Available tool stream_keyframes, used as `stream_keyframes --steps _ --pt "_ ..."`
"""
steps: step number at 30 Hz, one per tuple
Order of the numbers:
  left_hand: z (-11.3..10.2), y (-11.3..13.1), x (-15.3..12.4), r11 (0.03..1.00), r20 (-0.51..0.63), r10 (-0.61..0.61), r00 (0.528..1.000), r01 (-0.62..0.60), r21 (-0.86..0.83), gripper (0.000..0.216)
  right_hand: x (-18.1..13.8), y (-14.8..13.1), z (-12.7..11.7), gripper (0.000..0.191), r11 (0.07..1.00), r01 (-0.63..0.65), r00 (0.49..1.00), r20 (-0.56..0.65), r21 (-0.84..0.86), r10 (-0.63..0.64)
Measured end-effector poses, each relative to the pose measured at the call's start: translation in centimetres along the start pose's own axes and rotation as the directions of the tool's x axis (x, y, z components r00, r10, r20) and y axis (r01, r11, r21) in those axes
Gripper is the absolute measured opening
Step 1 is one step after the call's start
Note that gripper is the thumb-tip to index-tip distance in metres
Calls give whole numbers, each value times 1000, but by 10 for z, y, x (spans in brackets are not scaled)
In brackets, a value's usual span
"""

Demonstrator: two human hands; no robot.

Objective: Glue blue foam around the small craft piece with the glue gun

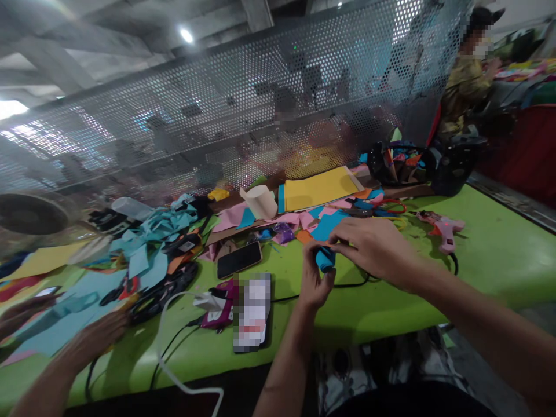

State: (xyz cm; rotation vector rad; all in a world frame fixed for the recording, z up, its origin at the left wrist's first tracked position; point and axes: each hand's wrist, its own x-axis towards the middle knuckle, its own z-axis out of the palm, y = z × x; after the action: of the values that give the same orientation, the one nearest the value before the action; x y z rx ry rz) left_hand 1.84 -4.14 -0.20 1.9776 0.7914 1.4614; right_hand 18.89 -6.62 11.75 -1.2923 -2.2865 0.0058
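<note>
A small roll of blue sheet material (325, 259) is held over the green table (490, 260). My left hand (315, 278) wraps round it from below, with the thumb along its near side. From the right, my right hand (377, 246) reaches over, its thumb and fingers closed at the roll's upper edge. Whether the material is paper or felt, I cannot tell. Just behind my hands lies a flat blue sheet (329, 225), next to pink and orange scraps. To the right rests a pink glue gun (445, 229) with a small red light.
A co-worker's hand (95, 333) is at the left, by light-blue sheets (78, 307). Nearby are a lit phone (256, 310), a dark phone (240, 259) and a purple power strip (222, 304). Behind stand yellow sheets (319, 190), a white roll (262, 201) and a perforated metal screen (217, 110).
</note>
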Motion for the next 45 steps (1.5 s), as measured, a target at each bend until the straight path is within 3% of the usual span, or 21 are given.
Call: stream_keyframes --steps 3,5,14,25,32,39,45 --pt "0 -2 0 998 -29 -40 999 38 -56 45 -3 7 -2 9 984 -58 993 -96 170 75" --pt "0 -3 1 996 -46 -51 998 47 -74 46 -6 8 0 8 964 -111 985 -100 243 138" --pt "-1 -2 0 999 -75 -26 997 28 27 40 -19 -1 36 12 861 -254 962 25 440 271" --pt "-1 3 1 981 -68 102 992 -90 169 32 -17 -2 46 19 722 -366 923 128 587 364" --pt "-1 4 4 969 -47 182 982 -171 177 41 -15 -4 48 16 736 -397 911 135 549 390" --pt "0 1 5 955 -50 211 976 -195 222 43 -19 -16 40 6 892 -369 927 32 260 374" --pt "1 -1 4 968 -84 167 982 -147 202 45 -22 -19 40 8 930 -352 935 -8 108 355"
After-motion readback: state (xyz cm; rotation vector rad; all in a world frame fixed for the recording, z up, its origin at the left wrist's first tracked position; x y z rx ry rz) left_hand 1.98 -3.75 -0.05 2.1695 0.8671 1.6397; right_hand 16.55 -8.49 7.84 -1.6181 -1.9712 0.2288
